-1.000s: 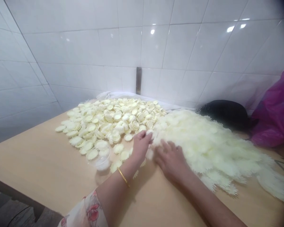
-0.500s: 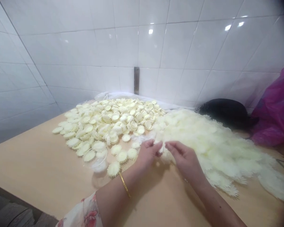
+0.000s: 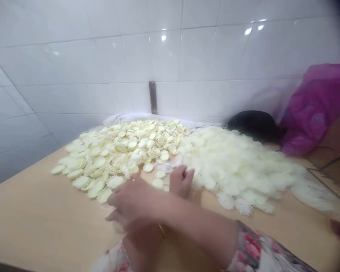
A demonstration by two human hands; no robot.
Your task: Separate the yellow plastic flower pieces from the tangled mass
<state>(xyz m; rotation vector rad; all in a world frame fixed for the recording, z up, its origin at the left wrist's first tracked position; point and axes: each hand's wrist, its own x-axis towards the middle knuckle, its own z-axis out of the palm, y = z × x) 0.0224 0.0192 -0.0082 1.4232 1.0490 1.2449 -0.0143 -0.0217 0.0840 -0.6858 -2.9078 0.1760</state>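
Observation:
My left hand [image 3: 181,181], a gold bangle on its wrist, rests at the near edge of a heap of cream feathery petal pieces [image 3: 238,166], fingers curled together. What they pinch is too small to make out. My right hand [image 3: 130,200] crosses over the left forearm and hovers low over the table's near left, beside a spread of cream ribbed round discs [image 3: 124,151]. It is blurred by motion, and whatever lies beneath it is hidden.
The wooden table [image 3: 31,226] stands in a corner of white tiled wall. A black heap [image 3: 252,124] and a magenta plastic bag [image 3: 314,109] lie at the back right. A white cloth [image 3: 130,117] lies behind the discs, and a thin cable [image 3: 328,162] at the right.
My right hand left the petal heap and swung left across my left arm toward the near edge of the discs. My left hand stayed by the heap. The view turned to the right.

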